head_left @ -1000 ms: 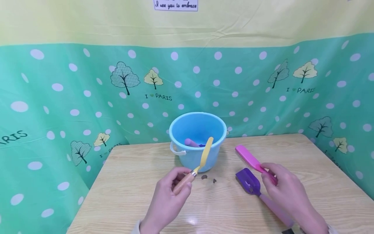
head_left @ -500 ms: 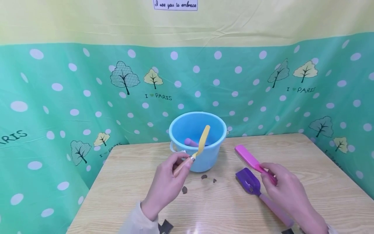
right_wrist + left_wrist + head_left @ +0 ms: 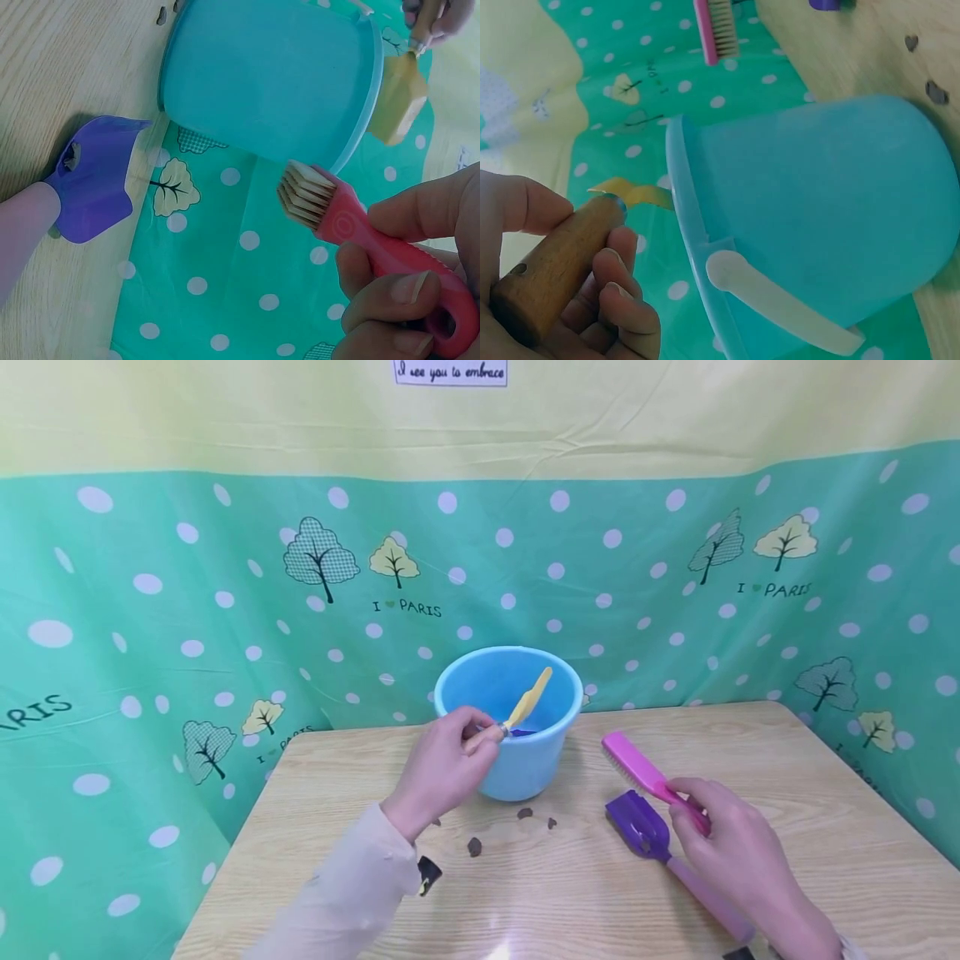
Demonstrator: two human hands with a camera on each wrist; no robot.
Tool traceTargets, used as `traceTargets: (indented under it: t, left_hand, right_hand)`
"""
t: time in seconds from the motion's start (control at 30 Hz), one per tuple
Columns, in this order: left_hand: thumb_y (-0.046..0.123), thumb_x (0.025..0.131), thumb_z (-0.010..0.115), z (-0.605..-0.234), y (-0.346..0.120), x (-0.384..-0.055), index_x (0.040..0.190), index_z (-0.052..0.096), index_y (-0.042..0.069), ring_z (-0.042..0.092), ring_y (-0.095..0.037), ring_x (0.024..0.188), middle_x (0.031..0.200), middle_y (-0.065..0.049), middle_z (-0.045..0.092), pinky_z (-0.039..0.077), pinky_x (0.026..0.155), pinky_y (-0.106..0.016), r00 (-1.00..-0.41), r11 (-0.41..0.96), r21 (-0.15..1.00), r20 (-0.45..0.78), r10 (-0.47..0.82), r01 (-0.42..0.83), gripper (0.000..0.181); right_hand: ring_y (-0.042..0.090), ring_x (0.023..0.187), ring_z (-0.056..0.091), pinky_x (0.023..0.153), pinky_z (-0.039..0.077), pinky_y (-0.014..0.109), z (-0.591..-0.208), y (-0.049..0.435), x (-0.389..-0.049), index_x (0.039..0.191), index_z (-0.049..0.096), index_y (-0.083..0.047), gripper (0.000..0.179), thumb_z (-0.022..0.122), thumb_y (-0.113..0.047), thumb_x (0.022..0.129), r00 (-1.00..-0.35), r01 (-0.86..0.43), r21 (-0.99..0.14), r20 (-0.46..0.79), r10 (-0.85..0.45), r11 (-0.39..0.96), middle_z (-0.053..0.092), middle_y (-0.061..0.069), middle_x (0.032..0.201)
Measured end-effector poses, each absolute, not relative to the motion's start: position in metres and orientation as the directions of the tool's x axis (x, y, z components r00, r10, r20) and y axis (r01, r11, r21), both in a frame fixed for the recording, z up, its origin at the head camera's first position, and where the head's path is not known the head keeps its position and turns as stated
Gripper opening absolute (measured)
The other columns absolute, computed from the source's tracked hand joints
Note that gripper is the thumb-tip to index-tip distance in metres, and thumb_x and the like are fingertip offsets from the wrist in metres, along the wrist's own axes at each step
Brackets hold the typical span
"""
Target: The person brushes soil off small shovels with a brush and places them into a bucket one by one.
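Observation:
My left hand grips the wooden handle of a yellow spatula, whose blade reaches over the rim into the blue bucket. My right hand holds the handle of a pink brush, bristles down, just above the table right of the bucket. The brush shows close in the right wrist view, with the bucket behind it. A purple scoop with a pale pink handle lies on the table under the right hand. Something purple sits inside the bucket, mostly hidden.
Small dark crumbs lie on the wooden table in front of the bucket. A green polka-dot curtain surrounds the table at back and sides. The bucket's white handle hangs at its side.
My left hand has lifted and moved forward with the spatula, from in front of the bucket to its rim, the blade now inside. The right hand and brush stayed put.

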State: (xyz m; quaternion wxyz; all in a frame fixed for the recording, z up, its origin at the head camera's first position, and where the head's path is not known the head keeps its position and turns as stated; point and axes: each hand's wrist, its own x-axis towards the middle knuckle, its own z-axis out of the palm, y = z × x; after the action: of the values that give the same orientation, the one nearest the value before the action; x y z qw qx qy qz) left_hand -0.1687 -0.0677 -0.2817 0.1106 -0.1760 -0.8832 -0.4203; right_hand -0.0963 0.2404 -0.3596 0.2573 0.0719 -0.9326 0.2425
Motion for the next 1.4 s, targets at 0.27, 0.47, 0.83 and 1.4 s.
traceTargets:
  t: [0.27,0.47,0.83,1.4]
  left_hand:
    - [0.023,0.092,0.055,-0.277,-0.058,-0.188,0.094,0.067,0.013,0.054,-0.011,0.067,0.079,0.007,0.061,0.046,0.060,-0.027,-0.890,0.761,0.475,0.340,0.304,0.442,0.016]
    - [0.019,0.091,0.055,-0.273,-0.052,-0.201,0.087,0.065,0.011,0.053,-0.013,0.068,0.073,0.003,0.059,0.045,0.061,-0.028,-0.880,0.809,0.363,0.300,0.368,0.462,0.014]
    - [0.010,0.083,0.050,-0.269,-0.042,-0.223,0.056,0.043,0.014,0.036,-0.012,0.048,0.050,0.004,0.035,0.033,0.049,-0.026,-0.904,0.852,0.301,0.136,0.406,0.428,0.027]
    - [0.020,0.085,0.064,-0.265,-0.016,-0.249,0.081,0.058,0.013,0.053,-0.021,0.067,0.067,-0.002,0.047,0.043,0.063,-0.035,-0.932,0.925,0.166,-0.069,0.357,0.342,0.010]
  right_hand:
    - [0.005,0.054,0.039,0.043,0.031,0.022,-0.359,0.241,-0.096,0.110,0.065,-0.007,0.027,0.063,-0.003,0.084,-0.861,-0.253,-0.415,0.509,-0.008,0.874,0.050,-0.006,0.072]
    - [0.005,0.054,0.038,0.044,0.031,0.022,-0.359,0.240,-0.096,0.110,0.066,-0.007,0.028,0.063,-0.003,0.083,-0.860,-0.257,-0.414,0.510,-0.011,0.873,0.050,-0.006,0.072]
    - [0.007,0.058,0.041,0.046,0.032,0.023,-0.359,0.238,-0.095,0.114,0.065,-0.008,0.031,0.063,-0.004,0.084,-0.884,-0.222,-0.434,0.468,0.008,0.873,0.052,-0.005,0.076]
    - [0.008,0.059,0.041,0.047,0.032,0.023,-0.359,0.239,-0.095,0.114,0.065,-0.009,0.030,0.062,-0.004,0.084,-0.880,-0.224,-0.427,0.475,0.006,0.876,0.053,-0.005,0.076]
